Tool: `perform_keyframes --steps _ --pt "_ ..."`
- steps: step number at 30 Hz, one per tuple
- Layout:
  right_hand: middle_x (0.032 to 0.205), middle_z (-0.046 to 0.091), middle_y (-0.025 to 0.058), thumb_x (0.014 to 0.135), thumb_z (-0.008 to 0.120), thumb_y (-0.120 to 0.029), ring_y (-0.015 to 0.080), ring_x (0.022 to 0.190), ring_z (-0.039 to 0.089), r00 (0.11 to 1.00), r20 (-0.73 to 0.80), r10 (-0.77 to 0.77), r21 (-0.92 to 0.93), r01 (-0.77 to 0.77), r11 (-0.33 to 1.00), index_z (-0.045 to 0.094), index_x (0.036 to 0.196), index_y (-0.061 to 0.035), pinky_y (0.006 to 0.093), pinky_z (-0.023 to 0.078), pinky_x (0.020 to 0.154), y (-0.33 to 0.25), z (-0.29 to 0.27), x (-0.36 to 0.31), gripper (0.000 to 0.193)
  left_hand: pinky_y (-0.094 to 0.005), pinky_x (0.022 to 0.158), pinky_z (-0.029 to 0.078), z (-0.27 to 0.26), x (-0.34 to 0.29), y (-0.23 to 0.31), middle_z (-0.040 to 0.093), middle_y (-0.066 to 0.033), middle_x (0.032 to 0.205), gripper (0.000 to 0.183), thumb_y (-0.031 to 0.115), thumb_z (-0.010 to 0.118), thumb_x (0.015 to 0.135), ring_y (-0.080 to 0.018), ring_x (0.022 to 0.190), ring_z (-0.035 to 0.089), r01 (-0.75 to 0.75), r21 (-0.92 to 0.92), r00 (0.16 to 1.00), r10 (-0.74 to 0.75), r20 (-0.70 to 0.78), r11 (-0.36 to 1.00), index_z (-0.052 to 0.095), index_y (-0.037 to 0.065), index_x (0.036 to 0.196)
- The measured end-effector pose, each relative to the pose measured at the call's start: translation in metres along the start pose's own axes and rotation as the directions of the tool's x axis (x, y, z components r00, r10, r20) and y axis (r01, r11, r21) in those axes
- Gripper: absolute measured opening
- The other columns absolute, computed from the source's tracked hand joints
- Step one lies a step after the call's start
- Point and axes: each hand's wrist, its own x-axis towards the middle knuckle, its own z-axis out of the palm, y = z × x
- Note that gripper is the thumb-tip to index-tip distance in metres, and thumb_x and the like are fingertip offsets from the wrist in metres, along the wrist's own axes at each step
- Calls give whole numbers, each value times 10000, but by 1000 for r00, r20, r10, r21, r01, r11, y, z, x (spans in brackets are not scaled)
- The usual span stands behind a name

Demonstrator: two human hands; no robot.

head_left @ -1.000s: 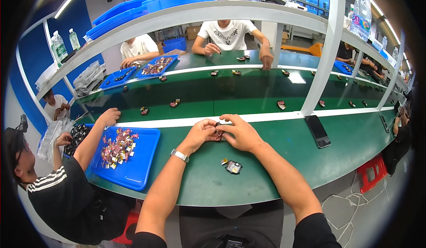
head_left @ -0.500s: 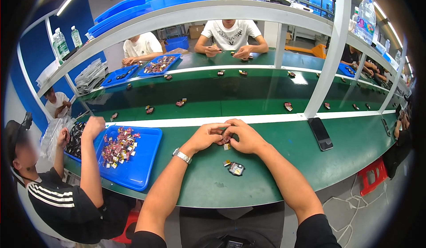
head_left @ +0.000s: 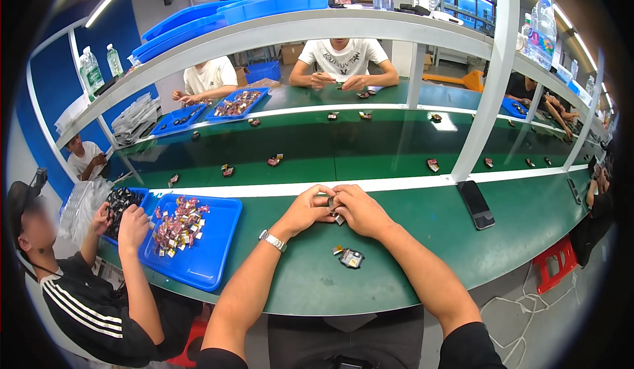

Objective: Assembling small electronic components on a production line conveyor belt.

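Note:
Both of my hands meet over the green work surface (head_left: 297,283), fingertips pinched together. Between them is a small electronic part (head_left: 339,220) with a dark rim and a pale tab, mostly covered by fingers. My left hand (head_left: 306,213), the one with a metal watch on its wrist, is closed on one side of the part. On its other side, my right hand (head_left: 362,212) grips it between thumb and fingers. Closer to me lies a second small electronic module (head_left: 351,258), black-framed with a silvery centre and a yellow tab at its upper left, touched by neither hand.
Left of my forearm is a blue tray (head_left: 228,237) of small red-and-yellow parts; a co-worker (head_left: 86,296) sits beside it. A phone (head_left: 475,204) lies near a white post (head_left: 489,85). Beyond the white rail, small assemblies (head_left: 275,160) dot a green belt. A shelf (head_left: 304,22) spans above.
The part in my fingers has turned, showing a darker side. The co-worker's raised hand at the left has come down beside the tray. My view has shifted slightly.

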Motion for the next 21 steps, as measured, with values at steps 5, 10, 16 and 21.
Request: perform_keyframes --steps 5,10,16,21 --pt "1217 567 87 875 619 -90 289 1153 520 999 -13 -32 -77 31 997 646 959 -55 393 461 965 7 3 0 95 -299 884 574 1 1 2 620 -126 1163 345 -66 529 911 -179 1026 641 19 -10 999 -20 -42 1000 502 30 1242" --pt "1220 588 100 872 614 -100 289 1161 522 996 -74 41 13 -40 999 677 929 -34 388 447 991 7 4 1 108 -306 900 569 -3 1 -2 607 -130 1191 400 -63 556 894 -182 1033 638 -19 -33 1000 19 -9 999 520 19 1284" --pt "1201 602 119 867 655 -126 297 1172 528 990 -110 89 95 -79 992 679 917 -59 395 433 1004 10 13 0 87 -319 922 562 -7 0 -3 594 -124 1224 421 -51 580 887 -185 1042 635 -56 32 997 55 56 998 503 1 1297" --pt "1199 608 117 842 683 -136 302 1171 536 996 -29 78 143 -73 987 685 908 -55 403 431 1007 10 4 0 105 -330 935 558 -8 -1 -3 585 -126 1241 391 -48 550 911 -195 1069 627 -23 7 997 22 73 1000 498 -1 1295"
